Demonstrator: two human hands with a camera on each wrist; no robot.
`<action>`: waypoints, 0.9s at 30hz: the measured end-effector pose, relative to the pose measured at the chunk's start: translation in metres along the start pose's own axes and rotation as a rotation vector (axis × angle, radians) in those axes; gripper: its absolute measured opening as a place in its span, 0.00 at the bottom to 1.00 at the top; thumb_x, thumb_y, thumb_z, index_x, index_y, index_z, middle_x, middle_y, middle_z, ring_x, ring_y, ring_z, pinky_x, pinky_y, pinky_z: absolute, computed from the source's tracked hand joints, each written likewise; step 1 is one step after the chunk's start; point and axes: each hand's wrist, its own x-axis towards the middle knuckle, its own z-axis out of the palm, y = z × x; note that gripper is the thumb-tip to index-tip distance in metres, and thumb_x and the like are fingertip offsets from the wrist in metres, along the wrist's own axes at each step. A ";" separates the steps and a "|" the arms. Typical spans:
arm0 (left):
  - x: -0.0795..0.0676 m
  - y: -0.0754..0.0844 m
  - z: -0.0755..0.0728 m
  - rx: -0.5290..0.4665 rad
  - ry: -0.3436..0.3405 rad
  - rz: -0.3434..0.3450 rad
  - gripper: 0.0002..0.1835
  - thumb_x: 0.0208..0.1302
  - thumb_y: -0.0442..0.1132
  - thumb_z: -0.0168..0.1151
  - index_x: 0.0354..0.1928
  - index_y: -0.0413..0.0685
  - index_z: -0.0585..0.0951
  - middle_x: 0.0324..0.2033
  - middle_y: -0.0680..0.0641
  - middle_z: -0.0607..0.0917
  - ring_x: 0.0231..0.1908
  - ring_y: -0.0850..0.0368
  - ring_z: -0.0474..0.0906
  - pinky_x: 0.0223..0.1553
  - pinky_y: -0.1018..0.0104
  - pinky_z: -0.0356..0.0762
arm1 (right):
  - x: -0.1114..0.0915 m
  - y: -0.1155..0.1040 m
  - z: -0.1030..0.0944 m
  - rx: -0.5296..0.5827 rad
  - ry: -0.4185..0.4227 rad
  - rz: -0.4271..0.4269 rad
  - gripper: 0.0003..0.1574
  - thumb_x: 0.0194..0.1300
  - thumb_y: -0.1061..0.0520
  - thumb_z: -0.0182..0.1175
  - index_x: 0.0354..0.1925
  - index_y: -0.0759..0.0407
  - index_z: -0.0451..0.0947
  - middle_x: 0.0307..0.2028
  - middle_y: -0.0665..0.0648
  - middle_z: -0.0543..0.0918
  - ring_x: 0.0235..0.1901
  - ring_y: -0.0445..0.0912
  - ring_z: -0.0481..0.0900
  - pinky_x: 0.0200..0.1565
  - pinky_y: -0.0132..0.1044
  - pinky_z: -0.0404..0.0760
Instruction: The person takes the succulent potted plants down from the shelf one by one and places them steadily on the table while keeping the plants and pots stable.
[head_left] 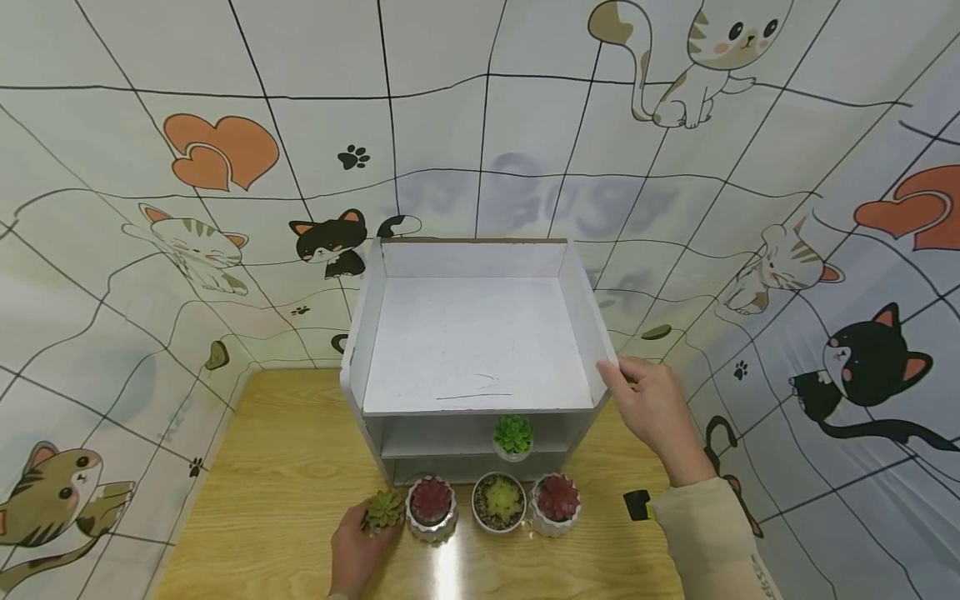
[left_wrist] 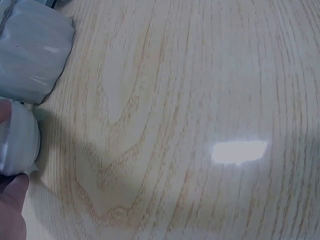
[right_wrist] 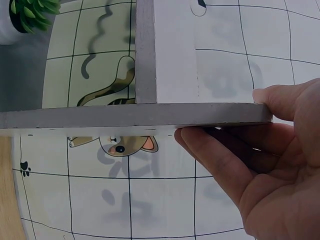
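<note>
My left hand [head_left: 358, 550] holds a small yellow-green potted succulent [head_left: 384, 508] at the front left of a white shelf unit [head_left: 472, 342]. In the left wrist view its white pot [left_wrist: 19, 142] sits between thumb and finger. My right hand [head_left: 651, 404] grips the unit's right side panel; the right wrist view has the thumb on one face of that panel [right_wrist: 100, 117] and fingers on the other. A bright green potted succulent [head_left: 513, 435] stands inside the unit. In front are two dark-red potted plants [head_left: 431, 500] with a yellow-green one [head_left: 500, 500] between them.
The wood-grain table [head_left: 277, 467] carries the shelf unit and pots. A small black item [head_left: 637, 505] lies beside the right sleeve [head_left: 705, 533]. Cloth walls [head_left: 450, 125] with cat drawings enclose the back and both sides.
</note>
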 end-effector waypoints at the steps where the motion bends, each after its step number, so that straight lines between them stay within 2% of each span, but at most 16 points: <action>1: 0.000 0.001 0.000 -0.002 -0.002 -0.004 0.29 0.50 0.31 0.80 0.54 0.26 0.81 0.49 0.29 0.84 0.53 0.32 0.82 0.56 0.43 0.80 | 0.000 0.000 0.000 0.001 0.000 0.000 0.23 0.79 0.53 0.58 0.59 0.70 0.82 0.53 0.72 0.85 0.52 0.66 0.84 0.49 0.63 0.84; 8: 0.002 0.000 0.002 -0.003 -0.008 -0.019 0.29 0.52 0.31 0.79 0.56 0.25 0.80 0.50 0.28 0.83 0.53 0.32 0.83 0.55 0.45 0.81 | 0.000 -0.001 0.000 -0.003 0.003 -0.003 0.23 0.78 0.53 0.58 0.58 0.70 0.82 0.53 0.72 0.85 0.52 0.66 0.84 0.49 0.62 0.84; 18: 0.003 -0.001 0.003 -0.014 -0.040 -0.070 0.33 0.55 0.32 0.78 0.61 0.24 0.76 0.56 0.25 0.80 0.57 0.30 0.80 0.58 0.45 0.80 | 0.001 0.000 0.000 0.011 0.005 -0.011 0.22 0.78 0.54 0.59 0.58 0.70 0.82 0.53 0.72 0.85 0.52 0.65 0.85 0.49 0.62 0.84; 27: 0.001 -0.002 -0.001 -0.077 -0.072 -0.069 0.38 0.55 0.31 0.78 0.64 0.20 0.71 0.59 0.21 0.76 0.61 0.27 0.76 0.61 0.46 0.76 | 0.000 0.001 0.001 0.013 0.005 -0.007 0.23 0.78 0.54 0.58 0.58 0.72 0.82 0.52 0.73 0.85 0.51 0.66 0.85 0.48 0.63 0.84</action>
